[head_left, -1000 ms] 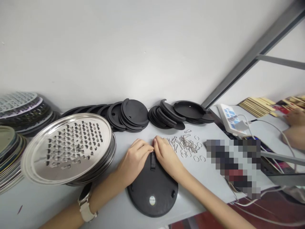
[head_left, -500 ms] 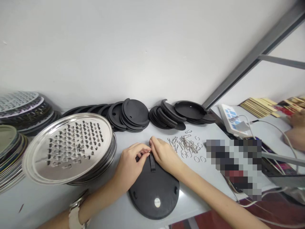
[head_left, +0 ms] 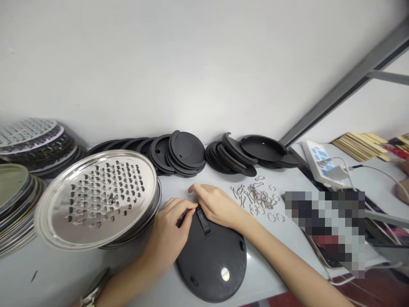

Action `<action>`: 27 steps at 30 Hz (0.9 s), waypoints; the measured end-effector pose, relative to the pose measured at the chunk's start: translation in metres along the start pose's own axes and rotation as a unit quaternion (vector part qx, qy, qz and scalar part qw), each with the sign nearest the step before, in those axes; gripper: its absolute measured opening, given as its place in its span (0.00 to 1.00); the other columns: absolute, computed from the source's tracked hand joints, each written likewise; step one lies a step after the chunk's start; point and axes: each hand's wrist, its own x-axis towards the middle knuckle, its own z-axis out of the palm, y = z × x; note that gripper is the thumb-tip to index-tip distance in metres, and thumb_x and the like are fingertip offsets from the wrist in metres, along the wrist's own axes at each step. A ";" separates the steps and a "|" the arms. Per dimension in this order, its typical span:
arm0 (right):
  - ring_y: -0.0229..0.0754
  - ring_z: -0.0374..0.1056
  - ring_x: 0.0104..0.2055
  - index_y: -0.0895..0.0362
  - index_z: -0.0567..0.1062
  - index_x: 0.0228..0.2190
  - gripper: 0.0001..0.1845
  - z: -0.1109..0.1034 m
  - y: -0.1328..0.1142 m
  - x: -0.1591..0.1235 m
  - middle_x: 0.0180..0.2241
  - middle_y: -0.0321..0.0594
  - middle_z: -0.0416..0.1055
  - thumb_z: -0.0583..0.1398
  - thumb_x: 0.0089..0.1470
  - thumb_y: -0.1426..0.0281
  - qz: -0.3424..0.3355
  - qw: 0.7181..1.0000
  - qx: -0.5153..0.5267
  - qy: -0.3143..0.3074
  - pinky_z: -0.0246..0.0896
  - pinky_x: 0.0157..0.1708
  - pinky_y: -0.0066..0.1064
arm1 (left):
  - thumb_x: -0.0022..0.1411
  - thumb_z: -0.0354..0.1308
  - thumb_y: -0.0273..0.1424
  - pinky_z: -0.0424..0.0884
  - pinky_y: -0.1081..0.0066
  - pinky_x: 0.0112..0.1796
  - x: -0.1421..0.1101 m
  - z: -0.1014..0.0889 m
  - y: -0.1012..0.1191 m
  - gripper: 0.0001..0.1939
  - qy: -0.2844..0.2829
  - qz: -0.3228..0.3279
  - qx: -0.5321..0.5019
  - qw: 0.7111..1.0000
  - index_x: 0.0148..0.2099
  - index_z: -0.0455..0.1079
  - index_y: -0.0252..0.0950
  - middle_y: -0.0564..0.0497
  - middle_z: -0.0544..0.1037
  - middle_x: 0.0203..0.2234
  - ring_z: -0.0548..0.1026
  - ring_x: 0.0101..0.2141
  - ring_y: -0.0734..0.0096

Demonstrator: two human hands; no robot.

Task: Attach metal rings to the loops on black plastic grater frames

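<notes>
A round black plastic disc (head_left: 212,260) lies flat on the grey table near its front edge, with a black strap (head_left: 203,220) at its far rim and a small silver dot on its near part. My left hand (head_left: 171,228) rests on the disc's left rim with its fingers pinched at the strap's end. My right hand (head_left: 213,204) lies over the far rim, fingers curled against the same spot. What the fingertips pinch is too small to name. A pile of small metal rings and clips (head_left: 257,198) lies just right of my right hand.
A stack of perforated steel discs (head_left: 96,198) leans at the left, more disc stacks (head_left: 19,179) beyond it. Black plastic discs (head_left: 185,153) line the wall. At the right are a white device (head_left: 319,160) with cables, wooden strips (head_left: 361,143) and another person's hand (head_left: 403,187).
The black disc has turned a little, its silver dot shifting right. Both hands have slid slightly left along the far rim, still together at the strap. The view has shifted.
</notes>
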 end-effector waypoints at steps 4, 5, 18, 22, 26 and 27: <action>0.44 0.68 0.35 0.59 0.62 0.46 0.12 -0.004 -0.003 0.000 0.35 0.44 0.71 0.44 0.65 0.74 0.026 1.000 -0.002 0.015 0.61 0.37 0.33 | 0.62 0.54 0.21 0.65 0.75 0.32 -0.002 -0.004 0.003 0.07 0.011 -0.008 0.002 1.000 0.37 0.70 0.38 0.56 0.74 0.28 0.70 0.28 0.75; 0.43 0.67 0.33 0.58 0.62 0.45 0.12 -0.005 -0.003 0.000 0.32 0.42 0.70 0.43 0.66 0.72 0.035 0.999 -0.010 0.019 0.60 0.36 0.32 | 0.62 0.54 0.21 0.65 0.75 0.32 -0.003 -0.005 0.003 0.07 0.012 -0.007 0.006 1.000 0.36 0.70 0.38 0.56 0.74 0.27 0.70 0.27 0.75; 0.39 0.64 0.30 0.55 0.62 0.32 0.14 -0.003 -0.013 0.001 0.26 0.35 0.65 0.43 0.68 0.67 0.089 0.994 0.004 0.063 0.55 0.33 0.28 | 0.60 0.54 0.18 0.64 0.74 0.32 -0.005 -0.001 0.001 0.09 0.025 0.026 0.023 0.999 0.30 0.67 0.36 0.55 0.71 0.25 0.70 0.29 0.73; 0.40 0.63 0.30 0.55 0.62 0.31 0.12 0.005 -0.014 0.003 0.26 0.36 0.65 0.46 0.67 0.69 0.116 0.990 -0.026 0.070 0.53 0.31 0.29 | 0.62 0.53 0.18 0.65 0.74 0.34 -0.005 0.000 0.001 0.09 0.026 0.051 0.017 0.998 0.32 0.69 0.35 0.54 0.72 0.26 0.71 0.30 0.73; 0.41 0.62 0.28 0.55 0.62 0.33 0.10 0.009 -0.012 0.004 0.25 0.35 0.63 0.46 0.66 0.71 0.105 0.991 -0.044 0.064 0.52 0.29 0.30 | 0.63 0.52 0.18 0.67 0.74 0.36 -0.005 0.002 -0.001 0.10 0.022 0.050 0.002 0.999 0.34 0.70 0.35 0.53 0.74 0.28 0.72 0.32 0.73; 0.41 0.61 0.28 0.56 0.62 0.33 0.10 0.009 -0.012 0.004 0.25 0.36 0.63 0.45 0.66 0.72 0.101 0.992 -0.045 0.063 0.52 0.29 0.30 | 0.63 0.52 0.17 0.67 0.74 0.36 -0.006 0.002 -0.002 0.10 0.022 0.051 -0.002 0.998 0.34 0.71 0.35 0.53 0.74 0.28 0.72 0.32 0.73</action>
